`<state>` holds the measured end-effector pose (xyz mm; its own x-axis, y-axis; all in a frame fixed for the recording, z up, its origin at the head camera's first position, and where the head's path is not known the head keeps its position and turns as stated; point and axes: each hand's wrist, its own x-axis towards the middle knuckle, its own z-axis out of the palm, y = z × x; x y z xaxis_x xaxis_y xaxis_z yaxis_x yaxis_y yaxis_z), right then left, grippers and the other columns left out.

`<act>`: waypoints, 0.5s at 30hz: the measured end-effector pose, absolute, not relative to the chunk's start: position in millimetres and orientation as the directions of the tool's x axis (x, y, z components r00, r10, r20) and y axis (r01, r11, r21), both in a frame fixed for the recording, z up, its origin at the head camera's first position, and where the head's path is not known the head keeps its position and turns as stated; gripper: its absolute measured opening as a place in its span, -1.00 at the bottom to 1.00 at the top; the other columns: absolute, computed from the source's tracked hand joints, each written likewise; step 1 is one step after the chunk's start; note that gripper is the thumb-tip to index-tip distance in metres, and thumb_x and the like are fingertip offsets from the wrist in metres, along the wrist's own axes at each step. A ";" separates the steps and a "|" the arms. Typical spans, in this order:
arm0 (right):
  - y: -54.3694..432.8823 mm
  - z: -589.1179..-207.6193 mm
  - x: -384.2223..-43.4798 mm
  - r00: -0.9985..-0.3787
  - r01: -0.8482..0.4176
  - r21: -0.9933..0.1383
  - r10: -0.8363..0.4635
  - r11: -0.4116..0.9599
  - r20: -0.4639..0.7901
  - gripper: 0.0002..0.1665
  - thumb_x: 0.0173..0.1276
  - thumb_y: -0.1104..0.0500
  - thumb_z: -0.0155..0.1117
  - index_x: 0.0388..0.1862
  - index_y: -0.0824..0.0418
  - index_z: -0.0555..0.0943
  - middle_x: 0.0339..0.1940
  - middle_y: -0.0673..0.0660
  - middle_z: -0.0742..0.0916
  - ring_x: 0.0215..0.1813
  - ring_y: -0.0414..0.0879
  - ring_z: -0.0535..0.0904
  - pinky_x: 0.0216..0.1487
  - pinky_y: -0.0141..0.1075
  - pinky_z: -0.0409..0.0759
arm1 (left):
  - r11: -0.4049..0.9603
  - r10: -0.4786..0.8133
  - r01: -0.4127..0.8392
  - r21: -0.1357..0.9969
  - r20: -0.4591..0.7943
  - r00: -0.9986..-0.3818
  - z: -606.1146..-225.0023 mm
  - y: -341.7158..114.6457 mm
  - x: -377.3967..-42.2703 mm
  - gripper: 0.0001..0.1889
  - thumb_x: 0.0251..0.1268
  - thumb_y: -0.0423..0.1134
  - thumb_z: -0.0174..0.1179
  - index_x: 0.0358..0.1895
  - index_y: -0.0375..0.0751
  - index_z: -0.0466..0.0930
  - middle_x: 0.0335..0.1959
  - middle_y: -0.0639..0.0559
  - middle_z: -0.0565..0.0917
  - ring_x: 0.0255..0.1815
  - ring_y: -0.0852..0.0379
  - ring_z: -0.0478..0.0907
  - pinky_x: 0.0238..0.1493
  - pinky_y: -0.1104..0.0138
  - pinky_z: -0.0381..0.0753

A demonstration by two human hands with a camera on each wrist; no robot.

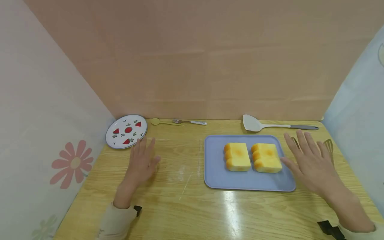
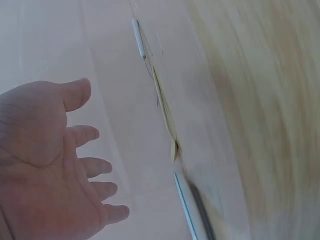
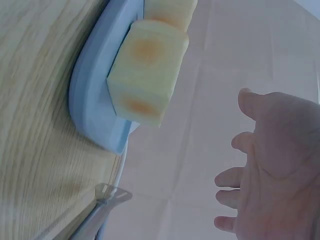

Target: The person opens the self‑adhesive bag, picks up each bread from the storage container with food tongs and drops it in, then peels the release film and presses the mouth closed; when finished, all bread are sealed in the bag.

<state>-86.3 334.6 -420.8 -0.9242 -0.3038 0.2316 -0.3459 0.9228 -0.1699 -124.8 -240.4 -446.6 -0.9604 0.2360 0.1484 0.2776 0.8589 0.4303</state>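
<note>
Head: the right grip (image 1: 310,163) was spread, bread (image 1: 266,158) set on the tray (image 1: 216,178) just left of it. Left wrist: the left grip (image 2: 55,160) was spread, empty. Right wrist: untouched bread (seemingly soft) was judged best pinched lightly.

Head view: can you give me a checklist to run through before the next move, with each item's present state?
1. Left hand free: ok, holding nothing.
2. Right hand free: ok, holding nothing, fingers spread.
3. Left bread and right bread on the blue tray: ok.
4. White spatula off the tray: ok, lying behind it.
5. Slotted utensil in full view: not ok, partly hidden by the right hand.
6. Fork and spoon apart: cannot tell whether they touch.
</note>
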 end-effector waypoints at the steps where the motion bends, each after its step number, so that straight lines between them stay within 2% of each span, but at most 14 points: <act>1: 332.3 -420.4 -86.3 -0.923 -0.346 -0.170 -0.303 0.923 0.237 -0.07 0.84 -0.13 0.03 0.91 0.11 -0.13 0.86 0.45 -0.09 0.86 0.33 -0.38 0.74 0.43 -0.48 | 0.850 0.238 0.280 0.446 0.149 -0.960 -448.0 -237.6 -124.6 -0.24 0.78 -0.07 0.11 0.80 -0.30 0.07 0.80 -0.54 -0.11 0.81 -0.56 -0.32 0.69 -0.52 -0.29; 4: 324.8 -418.9 -86.3 -0.922 -0.345 -0.159 -0.301 0.925 0.245 -0.07 0.84 -0.15 0.03 0.90 0.14 -0.10 0.86 0.45 -0.07 0.87 0.32 -0.36 0.76 0.42 -0.41 | 0.837 0.243 0.278 0.472 0.134 -0.961 -452.3 -229.3 -124.6 -0.23 0.76 -0.11 0.15 0.80 -0.30 0.07 0.81 -0.51 -0.12 0.82 -0.53 -0.34 0.70 -0.50 -0.29; 10: 309.3 -420.7 -85.7 -0.908 -0.365 -0.183 -0.306 0.913 0.285 -0.07 0.81 -0.13 0.10 0.89 0.14 -0.02 0.84 0.49 0.04 0.87 0.34 -0.23 0.78 0.40 -0.32 | 0.802 0.264 0.301 0.516 0.146 -0.953 -460.0 -212.9 -125.7 -0.29 0.74 -0.19 0.19 0.76 -0.36 0.18 0.78 -0.54 0.01 0.79 -0.60 -0.19 0.70 -0.49 -0.16; 15: 294.2 -422.0 -84.1 -0.892 -0.394 -0.219 -0.315 0.893 0.323 -0.07 0.79 -0.13 0.15 0.89 0.14 0.03 0.81 0.50 0.15 0.86 0.37 -0.11 0.78 0.39 -0.25 | 0.712 0.295 0.353 0.607 0.197 -0.935 -470.4 -207.2 -128.1 -0.35 0.77 -0.11 0.15 0.70 -0.40 0.29 0.73 -0.58 0.13 0.75 -0.66 -0.08 0.69 -0.48 -0.08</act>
